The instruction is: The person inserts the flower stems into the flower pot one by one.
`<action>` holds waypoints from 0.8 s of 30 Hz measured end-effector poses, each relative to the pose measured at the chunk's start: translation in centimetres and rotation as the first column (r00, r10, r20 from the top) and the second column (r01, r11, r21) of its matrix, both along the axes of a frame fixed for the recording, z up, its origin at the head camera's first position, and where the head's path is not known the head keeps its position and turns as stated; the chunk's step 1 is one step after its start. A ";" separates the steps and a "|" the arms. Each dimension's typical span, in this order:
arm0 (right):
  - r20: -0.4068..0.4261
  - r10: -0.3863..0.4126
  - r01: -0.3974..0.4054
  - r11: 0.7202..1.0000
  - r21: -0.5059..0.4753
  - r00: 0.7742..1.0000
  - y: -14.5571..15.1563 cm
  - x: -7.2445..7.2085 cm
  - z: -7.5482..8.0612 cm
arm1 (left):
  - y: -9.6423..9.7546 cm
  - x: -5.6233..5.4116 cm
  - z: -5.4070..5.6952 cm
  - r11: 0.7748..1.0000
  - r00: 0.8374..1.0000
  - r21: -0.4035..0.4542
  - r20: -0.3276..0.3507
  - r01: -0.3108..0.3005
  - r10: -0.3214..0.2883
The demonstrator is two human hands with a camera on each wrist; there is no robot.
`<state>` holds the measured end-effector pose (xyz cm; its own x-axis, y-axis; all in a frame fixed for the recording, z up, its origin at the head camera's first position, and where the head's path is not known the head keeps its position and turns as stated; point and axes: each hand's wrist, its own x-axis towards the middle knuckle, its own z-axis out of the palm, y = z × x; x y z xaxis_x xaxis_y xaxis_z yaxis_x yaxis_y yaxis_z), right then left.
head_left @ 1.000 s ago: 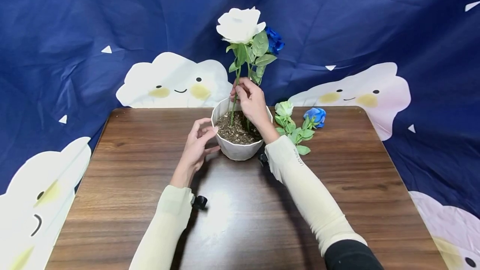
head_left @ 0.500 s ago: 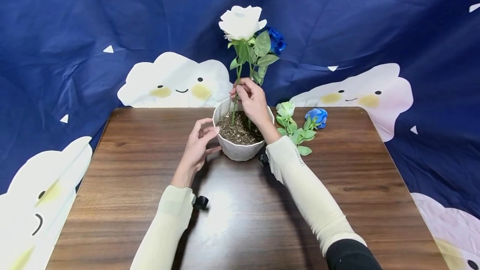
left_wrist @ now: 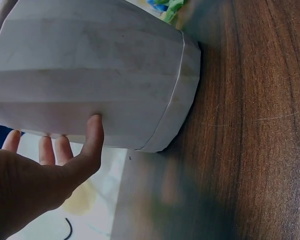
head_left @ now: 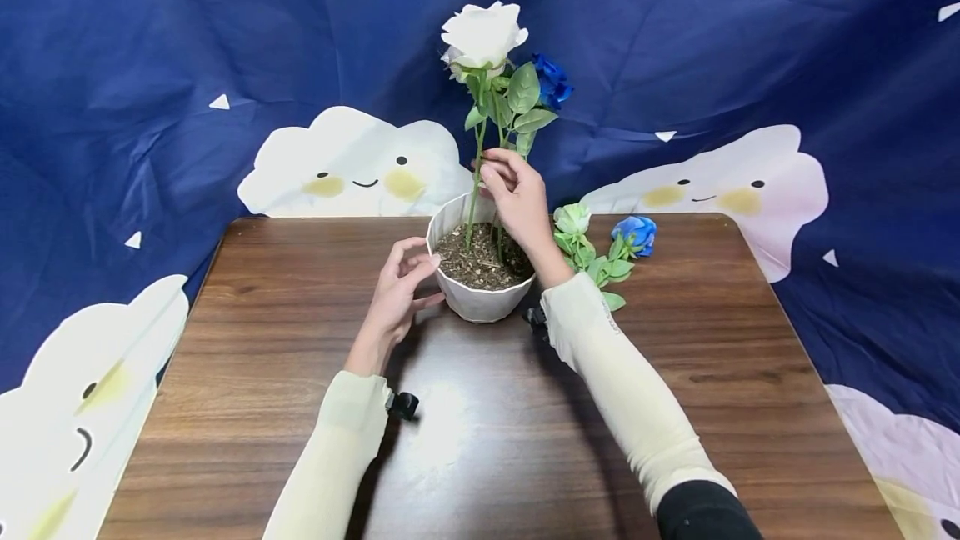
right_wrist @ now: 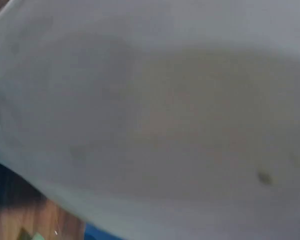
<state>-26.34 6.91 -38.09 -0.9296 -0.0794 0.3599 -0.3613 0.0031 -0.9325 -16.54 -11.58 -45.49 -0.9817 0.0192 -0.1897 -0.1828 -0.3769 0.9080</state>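
Note:
A white faceted flower pot (head_left: 483, 304) filled with soil (head_left: 480, 265) stands near the table's far edge. My left hand (head_left: 390, 294) rests its spread fingertips against the pot's left side; the left wrist view shows a fingertip on the pot wall (left_wrist: 90, 80). A tall white rose (head_left: 483, 36) stands in the soil, its green stem (head_left: 476, 190) upright. Just right of that stem is my right hand (head_left: 521, 198), with loosely bent fingers and the thumb beside the stem. Behind it stands a dark blue rose (head_left: 551, 82), its stem also in the pot. The pot wall (right_wrist: 140, 115) fills the right wrist view.
Right of the pot, a pale green-white rose (head_left: 572, 218) and a blue rose (head_left: 635, 235) lie on the wooden table (head_left: 675, 407). A dark blue cloth with clouds (head_left: 187, 32) hangs behind the table.
My right hand has loosened from the white rose's stem and shifted slightly right and up. The white rose's head has risen a little. My left hand stays at the pot.

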 end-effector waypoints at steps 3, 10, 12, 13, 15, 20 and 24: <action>-0.005 -0.062 0.062 0.998 -0.009 0.998 0.8 0.1 0.7 | 0.0 0.0 0.0 1.000 1.000 0.000 -0.001 0.000 0.000; -0.024 -0.115 0.113 0.992 -0.050 0.993 3.7 0.4 1.6 | 0.0 -0.2 -0.2 1.000 1.000 0.001 -0.001 0.001 -0.001; -0.014 -0.123 0.122 0.990 -0.065 0.992 4.7 0.6 1.5 | 0.0 -0.2 -0.2 1.000 1.000 0.000 0.001 0.002 -0.002; -0.011 -0.133 0.132 0.989 -0.071 0.991 5.1 0.7 1.3 | 0.0 -0.1 -0.2 1.000 1.000 0.000 0.002 0.002 -0.002; 0.000 -0.152 0.151 0.985 -0.080 0.988 6.0 0.9 1.0 | 0.0 -0.1 -0.2 1.000 1.000 0.001 0.004 0.002 -0.002; 0.038 -0.197 0.200 0.972 -0.124 0.980 8.2 1.4 0.0 | 0.0 -0.1 -0.2 1.000 1.000 0.004 0.005 0.004 -0.004; 0.060 -0.244 0.251 0.951 -0.180 0.968 10.0 1.8 -0.7 | 0.0 -0.1 -0.1 1.000 1.000 0.007 0.002 0.003 -0.003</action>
